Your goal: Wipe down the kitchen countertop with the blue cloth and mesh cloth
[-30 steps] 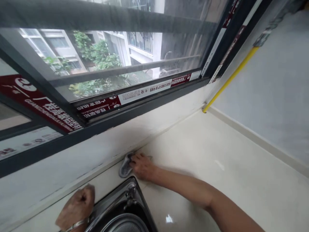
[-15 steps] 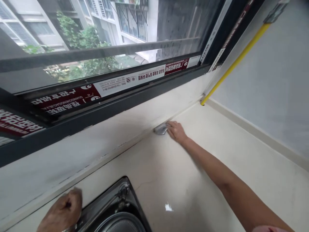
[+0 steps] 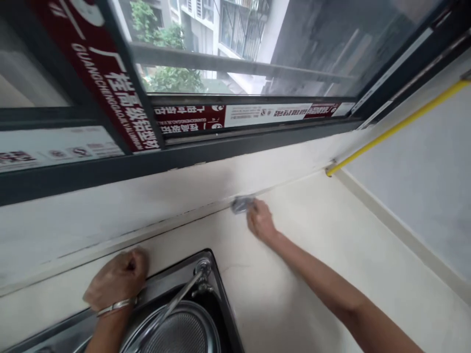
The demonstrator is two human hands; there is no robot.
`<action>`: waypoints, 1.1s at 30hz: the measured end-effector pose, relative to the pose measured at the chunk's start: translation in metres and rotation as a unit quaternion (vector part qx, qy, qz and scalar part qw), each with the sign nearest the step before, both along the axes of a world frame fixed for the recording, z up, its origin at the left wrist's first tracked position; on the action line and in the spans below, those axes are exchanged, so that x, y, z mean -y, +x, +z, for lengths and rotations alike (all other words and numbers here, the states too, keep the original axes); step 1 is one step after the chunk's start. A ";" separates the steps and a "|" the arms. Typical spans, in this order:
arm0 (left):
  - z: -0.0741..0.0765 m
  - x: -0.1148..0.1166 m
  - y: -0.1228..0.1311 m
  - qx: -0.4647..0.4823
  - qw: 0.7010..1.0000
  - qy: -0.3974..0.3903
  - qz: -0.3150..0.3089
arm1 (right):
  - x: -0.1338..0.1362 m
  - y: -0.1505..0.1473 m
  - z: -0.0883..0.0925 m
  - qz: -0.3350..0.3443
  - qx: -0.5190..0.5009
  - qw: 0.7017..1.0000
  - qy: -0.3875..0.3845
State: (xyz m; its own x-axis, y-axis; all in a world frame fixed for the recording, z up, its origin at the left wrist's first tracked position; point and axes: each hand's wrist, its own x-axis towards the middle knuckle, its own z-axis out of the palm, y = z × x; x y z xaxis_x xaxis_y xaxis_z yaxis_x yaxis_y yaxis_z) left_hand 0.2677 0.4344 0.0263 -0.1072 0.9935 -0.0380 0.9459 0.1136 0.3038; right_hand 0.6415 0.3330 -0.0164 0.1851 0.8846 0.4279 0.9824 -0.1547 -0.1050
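My right hand (image 3: 261, 220) is closed on one end of a small, flat grey piece (image 3: 242, 204), slightly blurred, whose exact kind I cannot make out. That piece lies against the joint where the pale countertop (image 3: 294, 215) meets the low ledge (image 3: 206, 210) under the window. Curled into a fist, my left hand (image 3: 117, 279) is over the counter's back edge, beside the rim of the steel sink (image 3: 211, 260). Whatever its fingers may hold is hidden. A bracelet (image 3: 117, 306) circles the left wrist.
A chrome faucet (image 3: 202, 269) rises at the sink's corner, and a round metal basin or strainer (image 3: 180, 331) sits in the sink. The dark window frame (image 3: 221, 143) carries red and white labels. At the right, a yellow pipe (image 3: 401, 126) slopes down to the counter's corner.
The view has swung left, showing more of the sink and window frame. My left hand has moved right and up in the picture. My right hand keeps the grey piece at the joint.
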 end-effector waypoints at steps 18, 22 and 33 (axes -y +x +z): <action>-0.023 0.000 -0.012 -0.045 0.990 0.115 -0.066 | -0.018 -0.034 0.032 0.162 0.064 0.978 -0.112; -0.026 0.002 -0.009 -0.035 0.986 0.147 -0.069 | 0.001 0.022 0.039 0.145 0.064 0.980 -0.119; -0.029 0.005 -0.008 -0.025 0.982 0.166 -0.088 | -0.038 -0.089 0.006 0.209 0.017 0.974 -0.085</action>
